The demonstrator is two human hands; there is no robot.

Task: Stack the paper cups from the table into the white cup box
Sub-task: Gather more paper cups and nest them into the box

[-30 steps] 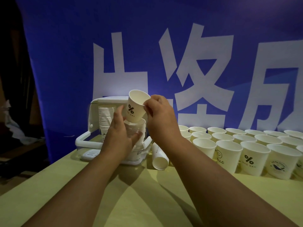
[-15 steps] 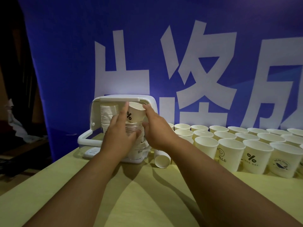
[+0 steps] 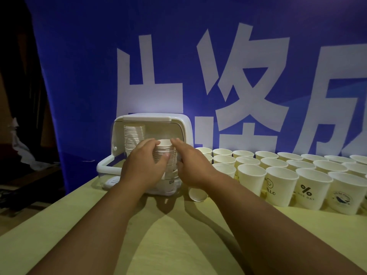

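Note:
The white cup box stands open at the table's back left, its lid raised. Inside, a tall stack of paper cups stands at the left. A second, shorter cup stack stands in front, and a cup sits pressed into its top. My left hand wraps this stack from the left, thumb across its front. My right hand rests against its right side with fingers spread. Several loose paper cups stand upright in rows to the right.
One cup lies on its side by the box's front right corner. A blue banner with large white characters hangs close behind the table. The yellow tabletop stretches toward me. Dark clutter lies off the left edge.
The cup held above the box a second ago has gone down onto the front stack. Both hands sank with it and now press around the stack.

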